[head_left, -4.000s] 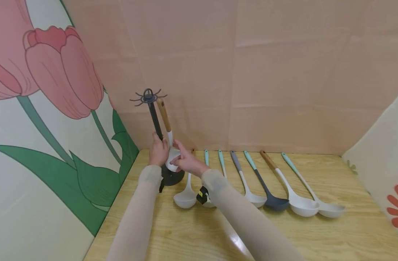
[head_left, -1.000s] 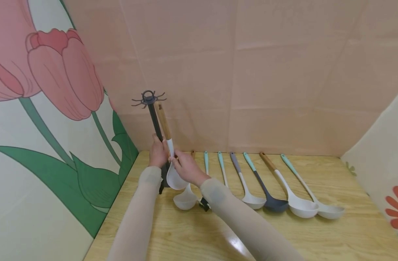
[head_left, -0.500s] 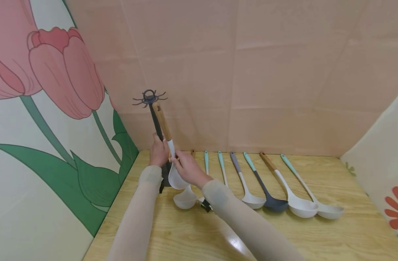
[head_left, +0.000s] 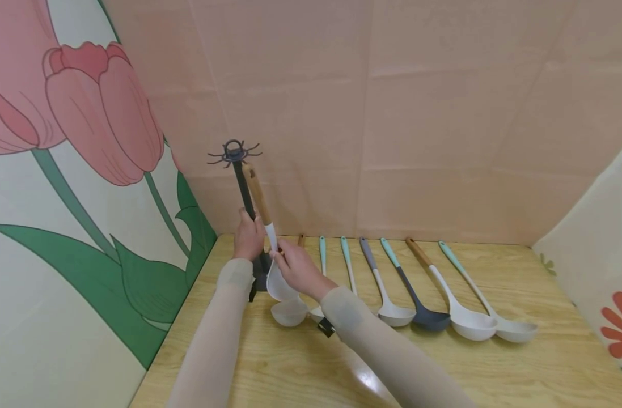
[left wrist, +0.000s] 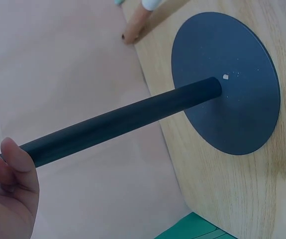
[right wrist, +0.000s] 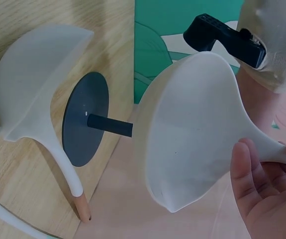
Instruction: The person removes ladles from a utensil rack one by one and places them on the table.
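Note:
My left hand (head_left: 248, 237) grips the black pole of an upright utensil stand (head_left: 242, 184), its top ringed with several thin hooks. In the left wrist view, the stand's round dark base (left wrist: 249, 107) sits on the wood table with small light specks on it. My right hand (head_left: 299, 267) pinches the neck of a white ladle (head_left: 258, 195) with a brown wooden handle. That handle points up beside the pole, its end just below the hooks. In the right wrist view, the ladle's bowl (right wrist: 192, 129) faces the camera, raised above the table and overlapping part of the pole.
Several ladles lie in a row along the table (head_left: 270, 362): a white one (head_left: 290, 313) below the held bowl, a dark one (head_left: 432, 318), and a wooden-handled one (head_left: 474, 326) among them. A pink cloth wall (head_left: 418, 141) backs the table; a tulip-printed wall (head_left: 106, 124) stands left.
The right hand, earlier with extended fingers at the bowl, now holds the ladle's neck. The ladle has shifted down and slightly right. The left hand and stand have hardly moved.

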Action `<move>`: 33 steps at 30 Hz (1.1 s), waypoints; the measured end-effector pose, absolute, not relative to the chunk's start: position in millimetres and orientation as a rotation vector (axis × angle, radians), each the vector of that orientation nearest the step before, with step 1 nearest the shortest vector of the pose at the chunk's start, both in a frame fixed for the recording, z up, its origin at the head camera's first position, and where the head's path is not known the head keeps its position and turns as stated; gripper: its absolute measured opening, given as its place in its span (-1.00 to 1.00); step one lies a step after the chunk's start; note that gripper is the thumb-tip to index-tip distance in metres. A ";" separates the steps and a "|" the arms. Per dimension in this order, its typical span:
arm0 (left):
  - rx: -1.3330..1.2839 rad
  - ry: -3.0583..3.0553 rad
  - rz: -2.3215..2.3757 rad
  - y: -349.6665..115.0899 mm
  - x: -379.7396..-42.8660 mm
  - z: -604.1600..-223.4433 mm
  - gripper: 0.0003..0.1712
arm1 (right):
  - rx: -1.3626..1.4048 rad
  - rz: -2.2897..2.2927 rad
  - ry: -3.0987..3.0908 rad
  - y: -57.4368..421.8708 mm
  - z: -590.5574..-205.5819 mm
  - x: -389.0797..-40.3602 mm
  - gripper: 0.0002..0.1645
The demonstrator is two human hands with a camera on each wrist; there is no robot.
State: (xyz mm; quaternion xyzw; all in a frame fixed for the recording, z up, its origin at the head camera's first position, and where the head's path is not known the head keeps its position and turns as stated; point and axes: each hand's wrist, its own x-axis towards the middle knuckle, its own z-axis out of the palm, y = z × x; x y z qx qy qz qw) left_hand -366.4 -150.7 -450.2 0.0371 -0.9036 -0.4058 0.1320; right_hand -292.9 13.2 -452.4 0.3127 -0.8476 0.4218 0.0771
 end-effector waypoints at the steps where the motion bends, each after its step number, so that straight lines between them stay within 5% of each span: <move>1: 0.100 -2.621 -1.175 -150.8 -366.2 -450.1 -0.38 | 0.935 1.265 -2.537 14.0 -452.5 -292.2 -0.79; 33: 0.061 -2.587 -1.068 -152.6 -368.2 -455.3 -0.52 | 0.839 1.288 -2.498 42.6 -461.1 -274.2 -0.85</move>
